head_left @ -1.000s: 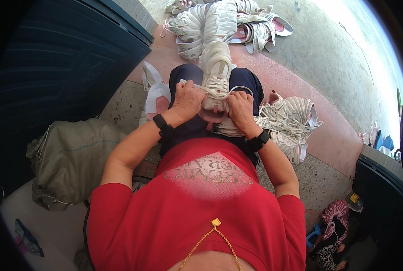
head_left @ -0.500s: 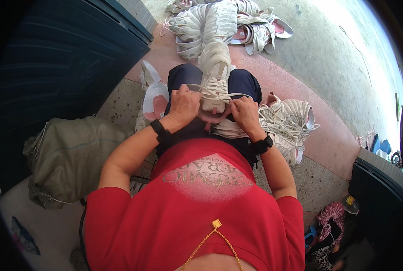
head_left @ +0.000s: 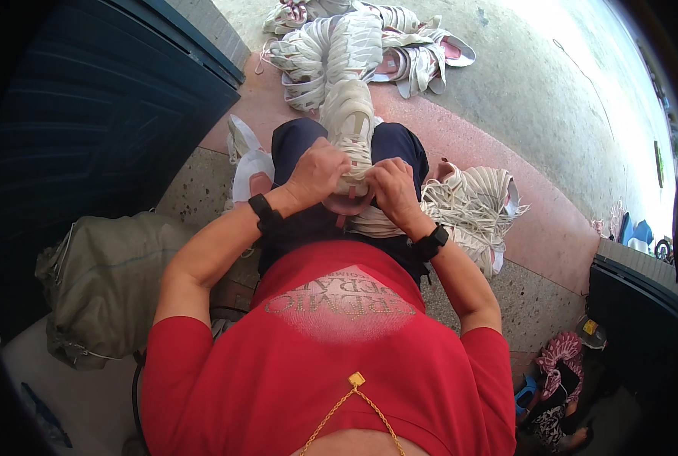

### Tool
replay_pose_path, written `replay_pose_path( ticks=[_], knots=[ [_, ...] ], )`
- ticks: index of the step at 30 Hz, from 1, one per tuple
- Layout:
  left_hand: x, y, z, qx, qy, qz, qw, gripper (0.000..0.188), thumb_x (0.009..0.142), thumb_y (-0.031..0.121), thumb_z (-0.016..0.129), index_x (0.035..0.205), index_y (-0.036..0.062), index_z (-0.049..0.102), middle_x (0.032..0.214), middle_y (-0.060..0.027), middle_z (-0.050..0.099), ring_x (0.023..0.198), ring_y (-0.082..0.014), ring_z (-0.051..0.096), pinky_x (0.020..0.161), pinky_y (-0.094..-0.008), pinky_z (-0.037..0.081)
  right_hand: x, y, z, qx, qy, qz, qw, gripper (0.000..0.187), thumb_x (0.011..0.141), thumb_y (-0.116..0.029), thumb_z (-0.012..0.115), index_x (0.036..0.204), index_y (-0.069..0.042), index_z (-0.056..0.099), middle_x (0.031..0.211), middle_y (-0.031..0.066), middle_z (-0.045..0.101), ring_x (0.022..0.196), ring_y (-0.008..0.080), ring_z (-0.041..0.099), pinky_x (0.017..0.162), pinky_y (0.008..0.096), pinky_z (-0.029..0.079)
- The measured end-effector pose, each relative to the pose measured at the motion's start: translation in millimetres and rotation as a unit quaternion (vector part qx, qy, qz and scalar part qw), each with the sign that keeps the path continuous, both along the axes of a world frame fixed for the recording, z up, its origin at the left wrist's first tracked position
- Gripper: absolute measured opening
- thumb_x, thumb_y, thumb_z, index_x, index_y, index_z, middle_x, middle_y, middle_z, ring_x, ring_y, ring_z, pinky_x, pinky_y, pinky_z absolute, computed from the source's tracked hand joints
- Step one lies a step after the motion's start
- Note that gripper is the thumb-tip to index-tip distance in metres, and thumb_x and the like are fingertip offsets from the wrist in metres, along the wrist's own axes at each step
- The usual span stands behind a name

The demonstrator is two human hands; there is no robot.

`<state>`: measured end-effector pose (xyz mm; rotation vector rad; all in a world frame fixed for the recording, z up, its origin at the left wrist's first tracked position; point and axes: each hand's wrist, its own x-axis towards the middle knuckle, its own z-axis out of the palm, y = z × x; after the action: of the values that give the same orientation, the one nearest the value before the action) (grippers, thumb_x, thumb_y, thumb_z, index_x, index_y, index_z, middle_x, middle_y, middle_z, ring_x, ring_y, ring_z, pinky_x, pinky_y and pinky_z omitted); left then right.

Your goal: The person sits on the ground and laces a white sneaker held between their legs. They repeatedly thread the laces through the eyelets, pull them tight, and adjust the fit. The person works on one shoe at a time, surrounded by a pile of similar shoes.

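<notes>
A cream shoe upper (head_left: 348, 114) with a pink lining lies between my knees, its collar end toward me. White laces (head_left: 358, 146) cross its tongue. My left hand (head_left: 316, 173) is closed in a pinch at the left side of the lacing, on a shoelace. Just across from it, my right hand (head_left: 394, 188) pinches the lace on the right side. My fingers partly cover the lace ends and the upper's eyelets.
Beyond my knees are stacked shoe uppers (head_left: 352, 45) on the floor. More laced uppers (head_left: 476, 201) are heaped by my right leg, and pale pieces with pink insides (head_left: 254, 178) lie left. A full olive sack (head_left: 118, 281) stands at my left, near a dark blue door (head_left: 118, 99).
Both hands have moved inward toward each other over the lacing. The lace that was stretched out to both sides now shows far less. The view has shifted slightly.
</notes>
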<state>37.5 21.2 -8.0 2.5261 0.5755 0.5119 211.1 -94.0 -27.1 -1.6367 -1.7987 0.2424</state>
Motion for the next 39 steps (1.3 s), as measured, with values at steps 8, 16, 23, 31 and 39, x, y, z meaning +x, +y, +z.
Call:
replay_pose_path(
  ticks=[8,16,23,31,39],
  knots=[
    [13,74,2,-0.235,0.039,0.185,0.953,0.023,0.084,0.021,0.064,0.094,0.0,0.065,0.084,-0.0103,0.066,0.076,-0.014,0.061,0.069,-0.0281,0.048,37,66,-5,-0.031,0.31,-0.195,0.93,0.023,0.086,-0.018,0.063,0.1,0.001,0.061,0.086,0.0142,0.066,0.077,0.0246,0.063,0.072,0.0334,0.049],
    [-239,100,-181,-0.165,0.305,0.336,0.876,0.061,0.077,0.04,0.066,0.118,-0.0042,0.056,0.11,-0.0233,0.062,0.108,-0.035,0.058,0.095,-0.0421,0.041,60,-65,11,-0.211,0.243,-0.182,0.929,0.012,0.082,-0.01,0.065,0.091,-0.002,0.066,0.077,0.0065,0.063,0.072,0.0178,0.059,0.067,0.0299,0.046],
    [-237,69,-213,-0.259,0.278,0.267,0.886,0.037,0.081,0.027,0.064,0.103,-0.0029,0.061,0.097,-0.0234,0.065,0.094,-0.0404,0.061,0.08,-0.0456,0.048,8,-91,31,-0.217,-0.009,0.052,0.975,0.009,0.072,-0.009,0.062,0.08,-0.011,0.064,0.08,0.0039,0.053,0.084,0.023,0.052,0.073,0.0344,0.041],
    [-249,131,-176,-0.091,0.266,0.379,0.882,0.026,0.079,0.023,0.057,0.078,-0.003,0.059,0.08,-0.0269,0.062,0.079,-0.0434,0.061,0.07,-0.0482,0.049,1,-83,21,-0.195,-0.146,0.103,0.964,0.009,0.071,-0.009,0.056,0.079,-0.009,0.057,0.079,0.0046,0.051,0.085,0.022,0.05,0.076,0.0332,0.039],
    [-228,144,-20,-0.146,-0.003,0.486,0.862,0.025,0.078,0.016,0.058,0.062,-0.0001,0.047,0.049,-0.014,0.051,0.043,-0.0192,0.056,0.045,-0.0347,0.044,-16,-51,91,-0.242,0.43,-0.063,0.868,0.011,0.09,-0.004,0.046,0.098,-0.004,0.054,0.075,0.005,0.055,0.056,0.0116,0.046,0.053,0.0251,0.04]
  ],
)
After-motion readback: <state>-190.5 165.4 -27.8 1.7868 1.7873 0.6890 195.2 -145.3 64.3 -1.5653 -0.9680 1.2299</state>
